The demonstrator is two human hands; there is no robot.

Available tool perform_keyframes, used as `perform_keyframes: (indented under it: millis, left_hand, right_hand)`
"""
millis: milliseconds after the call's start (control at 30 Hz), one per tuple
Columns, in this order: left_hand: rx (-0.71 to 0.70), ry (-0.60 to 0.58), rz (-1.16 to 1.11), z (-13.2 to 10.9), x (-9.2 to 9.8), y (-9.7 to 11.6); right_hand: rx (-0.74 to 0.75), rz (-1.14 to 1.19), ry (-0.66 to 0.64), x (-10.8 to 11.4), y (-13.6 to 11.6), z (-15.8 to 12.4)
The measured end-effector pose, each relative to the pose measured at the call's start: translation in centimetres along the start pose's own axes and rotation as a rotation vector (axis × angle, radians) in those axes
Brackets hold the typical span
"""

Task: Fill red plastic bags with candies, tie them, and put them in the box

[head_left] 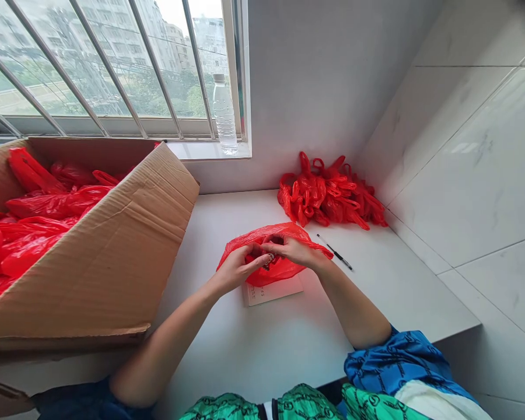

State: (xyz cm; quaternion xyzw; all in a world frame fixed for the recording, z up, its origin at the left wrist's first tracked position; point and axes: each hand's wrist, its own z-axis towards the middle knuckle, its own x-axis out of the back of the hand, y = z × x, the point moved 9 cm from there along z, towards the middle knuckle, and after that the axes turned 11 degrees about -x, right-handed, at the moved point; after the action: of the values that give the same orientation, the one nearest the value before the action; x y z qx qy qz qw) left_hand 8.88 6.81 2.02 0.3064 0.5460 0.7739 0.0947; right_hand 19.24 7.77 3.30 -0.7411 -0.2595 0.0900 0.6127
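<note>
A person's left hand (238, 267) and right hand (292, 249) clamp a red plastic bag (276, 271) at centre frame, fingertips drawn together at its gathered mouth, over a white card (275, 293) on a white counter (245, 356). A black pen (335, 252) lies just right of the bag; a heap of tied red bags (328, 195) sits beyond, near the tiled wall (464, 169). At left, an open cardboard box (87, 274) holds loose red bags (39, 201), its wall near the left forearm (170, 332). Open counter runs below the hands and rightward to the counter's edge.
</note>
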Motion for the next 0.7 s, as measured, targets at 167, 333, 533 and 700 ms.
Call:
perform_keyframes:
  millis: [167, 333, 533, 700]
  left_hand:
    - [0.025, 0.073, -0.186, 0.0, 0.6, -0.3]
    - [0.041, 0.200, -0.426, 0.0, 1.5, -0.4]
    - [-0.014, 0.196, -0.401, -0.1, 1.8, 0.7]
    - [-0.060, 0.248, -0.213, -0.2, 3.0, 1.2]
  right_hand:
    - [-0.053, 0.013, 0.129, 0.8, -0.4, -0.3]
    - [-0.060, -0.162, 0.134, 0.5, -1.2, -1.7]
    - [-0.024, -0.210, 0.173, 1.0, -1.3, -2.4]
    - [0.055, -0.128, 0.131, 1.1, -2.2, -2.5]
